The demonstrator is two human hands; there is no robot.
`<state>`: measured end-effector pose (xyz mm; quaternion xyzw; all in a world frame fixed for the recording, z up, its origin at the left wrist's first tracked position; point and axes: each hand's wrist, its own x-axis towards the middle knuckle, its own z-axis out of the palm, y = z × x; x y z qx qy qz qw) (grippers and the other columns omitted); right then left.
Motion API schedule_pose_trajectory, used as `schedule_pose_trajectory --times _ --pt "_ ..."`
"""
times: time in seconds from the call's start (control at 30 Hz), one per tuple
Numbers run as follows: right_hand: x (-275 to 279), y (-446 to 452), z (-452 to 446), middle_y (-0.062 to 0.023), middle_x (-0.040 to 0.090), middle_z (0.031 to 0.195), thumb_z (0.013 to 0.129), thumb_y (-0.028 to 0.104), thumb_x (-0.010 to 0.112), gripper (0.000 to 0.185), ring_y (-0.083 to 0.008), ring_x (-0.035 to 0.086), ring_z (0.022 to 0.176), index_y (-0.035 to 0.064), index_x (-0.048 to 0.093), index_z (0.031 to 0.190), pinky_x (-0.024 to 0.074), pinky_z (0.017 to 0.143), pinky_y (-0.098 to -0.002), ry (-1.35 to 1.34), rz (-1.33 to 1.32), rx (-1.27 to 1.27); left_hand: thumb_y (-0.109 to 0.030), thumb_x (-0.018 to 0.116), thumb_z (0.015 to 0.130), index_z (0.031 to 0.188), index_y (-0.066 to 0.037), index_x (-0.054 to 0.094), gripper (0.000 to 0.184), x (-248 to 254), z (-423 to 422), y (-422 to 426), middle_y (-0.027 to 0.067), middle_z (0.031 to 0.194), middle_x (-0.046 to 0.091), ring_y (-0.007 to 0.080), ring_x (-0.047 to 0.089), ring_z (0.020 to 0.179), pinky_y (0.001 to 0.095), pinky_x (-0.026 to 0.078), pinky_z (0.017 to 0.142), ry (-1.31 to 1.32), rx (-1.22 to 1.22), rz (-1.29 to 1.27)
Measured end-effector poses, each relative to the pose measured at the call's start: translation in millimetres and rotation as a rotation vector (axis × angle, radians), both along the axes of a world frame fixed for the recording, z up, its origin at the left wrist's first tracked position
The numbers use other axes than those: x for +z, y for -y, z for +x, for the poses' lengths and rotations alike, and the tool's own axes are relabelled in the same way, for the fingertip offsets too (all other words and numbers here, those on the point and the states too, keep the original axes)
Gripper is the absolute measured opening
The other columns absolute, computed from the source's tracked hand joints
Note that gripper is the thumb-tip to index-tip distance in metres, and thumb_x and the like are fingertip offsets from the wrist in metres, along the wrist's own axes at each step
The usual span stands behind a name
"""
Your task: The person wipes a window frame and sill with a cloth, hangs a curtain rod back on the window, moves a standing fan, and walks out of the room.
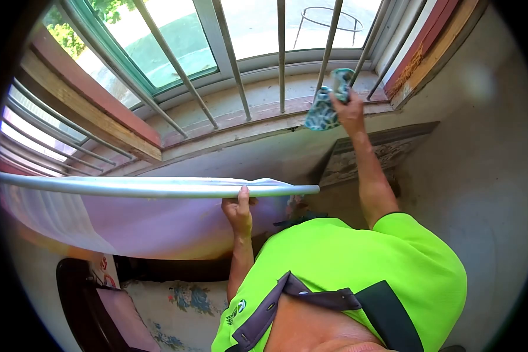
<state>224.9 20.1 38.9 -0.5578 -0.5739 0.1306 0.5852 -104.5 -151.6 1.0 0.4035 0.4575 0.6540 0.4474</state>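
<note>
My right hand (pixel 349 110) is closed on a teal-and-white patterned cloth (pixel 322 111), held up at the window sill against the metal bars. Part of the cloth bunches above my fingers between two bars, and the rest hangs below them. My left hand (pixel 238 214) grips a pale curtain rod (pixel 158 189) near its right end, thumb on the front and the other fingers mostly hidden behind. From the rod hangs a thin lilac curtain (pixel 141 226), which spreads out to the left.
Vertical metal bars (pixel 281 58) cross the window above the wooden sill (pixel 258 117). A framed panel (pixel 364 154) leans at the wall under my right arm. Below left is a bed with a flowered cover (pixel 188 299) and a dark headboard (pixel 70 293).
</note>
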Motion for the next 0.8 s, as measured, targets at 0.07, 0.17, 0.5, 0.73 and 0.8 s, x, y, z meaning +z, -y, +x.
schedule_pose_trajectory --times 0.07,0.17,0.5,0.73,0.8 --pt "-13.3 -19.2 -28.0 -0.0142 0.069 0.084 0.081 0.026 0.075 0.03 -0.028 0.065 0.075 0.002 0.066 0.096 0.0511 0.07 -0.04 0.212 0.035 -0.071 -0.014 0.06 0.092 0.095 -0.002 0.059 0.013 0.7 -1.3 4.2 0.007 0.073 0.061 0.0151 0.057 0.056 0.0276 0.046 0.053 0.01 0.008 -0.016" --pt "-2.8 -29.9 -29.6 -0.0199 0.07 0.091 0.074 0.032 0.077 0.038 -0.0359 0.067 0.086 0.0022 0.069 0.097 0.0529 0.079 -0.044 0.347 -0.198 -0.139 -0.015 0.06 0.092 0.095 -0.002 0.058 0.013 4.9 0.6 5.9 0.0068 0.073 0.061 0.0147 0.056 0.056 0.0276 0.046 0.053 0.006 0.007 0.0" --pt "-21.1 -5.7 49.3 -0.0229 0.07 0.092 0.07 0.034 0.077 0.043 -0.037 0.068 0.088 0.0014 0.069 0.097 0.0533 0.079 -0.0443 0.287 -0.432 -0.196 -0.011 0.06 0.092 0.093 0.0 0.06 0.011 2.2 0.8 9.8 0.006 0.074 0.062 0.0127 0.056 0.055 0.0261 0.046 0.053 0.033 0.04 -0.001" --pt "-43.8 -3.0 89.5 -0.0256 0.061 0.102 0.076 0.025 0.073 0.036 -0.0438 0.061 0.095 -0.0002 0.064 0.1 0.0508 0.085 -0.0485 0.367 -0.265 -0.425 -0.011 0.059 0.092 0.093 0.0 0.059 0.011 -1.9 -0.7 4.4 0.0065 0.071 0.062 0.0134 0.056 0.055 0.0262 0.046 0.052 0.017 -0.003 -0.004" --pt "-46.5 1.4 55.0 -0.0256 0.057 0.107 0.076 0.023 0.073 0.035 -0.0452 0.059 0.094 0.0016 0.062 0.101 0.0503 0.087 -0.0488 0.473 -0.463 -0.345 -0.011 0.059 0.092 0.093 0.0 0.059 0.011 0.8 1.3 3.7 0.0067 0.071 0.062 0.0138 0.056 0.055 0.0264 0.046 0.052 0.021 -0.015 0.004"
